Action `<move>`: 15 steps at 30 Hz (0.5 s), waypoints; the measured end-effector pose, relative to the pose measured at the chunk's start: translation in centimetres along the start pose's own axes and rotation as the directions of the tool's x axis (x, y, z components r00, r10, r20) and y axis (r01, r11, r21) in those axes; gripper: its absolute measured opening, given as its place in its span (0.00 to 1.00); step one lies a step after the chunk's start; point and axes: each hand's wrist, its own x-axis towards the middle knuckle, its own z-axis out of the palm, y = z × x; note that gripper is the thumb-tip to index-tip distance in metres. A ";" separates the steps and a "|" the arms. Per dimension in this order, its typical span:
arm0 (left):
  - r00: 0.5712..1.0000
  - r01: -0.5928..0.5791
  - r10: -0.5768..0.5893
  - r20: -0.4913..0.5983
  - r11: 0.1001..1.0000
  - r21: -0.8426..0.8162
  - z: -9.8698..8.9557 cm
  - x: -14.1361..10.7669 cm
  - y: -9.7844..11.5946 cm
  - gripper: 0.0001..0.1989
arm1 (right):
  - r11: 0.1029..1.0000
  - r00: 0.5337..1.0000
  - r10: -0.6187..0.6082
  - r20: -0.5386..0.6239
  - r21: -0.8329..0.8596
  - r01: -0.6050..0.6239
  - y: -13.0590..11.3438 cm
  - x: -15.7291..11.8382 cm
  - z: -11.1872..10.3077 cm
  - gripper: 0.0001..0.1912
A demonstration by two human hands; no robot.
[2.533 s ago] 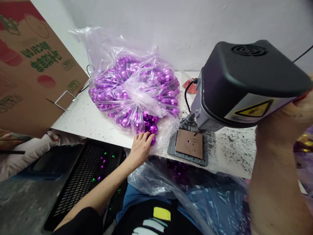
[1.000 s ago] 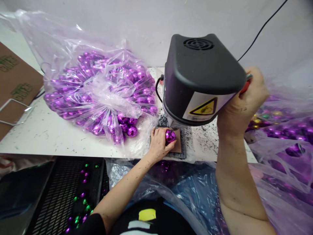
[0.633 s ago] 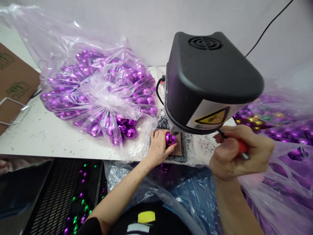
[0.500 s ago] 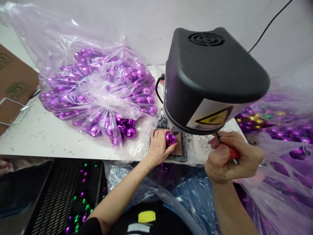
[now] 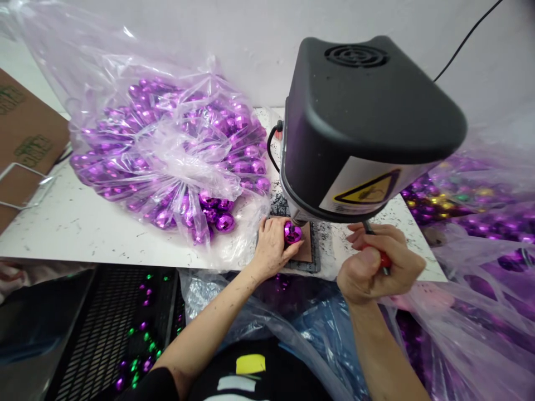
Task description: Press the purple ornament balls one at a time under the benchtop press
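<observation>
L hand [image 5: 271,245] is pinching purple ball [image 5: 292,233] under black machine [image 5: 368,111], R hand [image 5: 378,270] gripping red handle [image 5: 383,258]; ball prob. needing steady hold.

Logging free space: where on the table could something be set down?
The widest patch of table, lightly flecked, runs between box and bag to the front edge. A smaller one shows right of the machine, beyond the right hand on the handle. It is crowded at the plate, where the left hand holds a ball.
</observation>
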 end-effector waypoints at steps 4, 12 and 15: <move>1.000 0.017 -0.017 -0.004 1.000 -0.008 0.1 0.0 0.0 0.19 | 0.999 1.000 -0.001 -0.016 0.039 0.002 0.3 -0.3 0.3 0.04; 1.000 -0.006 0.006 -0.030 1.000 -0.016 0.2 -0.1 -0.1 0.20 | 0.999 0.998 -0.053 0.042 -0.001 0.053 2.0 -1.7 -0.1 0.05; 1.000 0.005 -0.005 -0.022 1.000 -0.016 0.4 0.0 -0.1 0.21 | 0.994 0.994 -0.106 0.037 -0.024 0.107 1.9 0.8 -0.6 0.11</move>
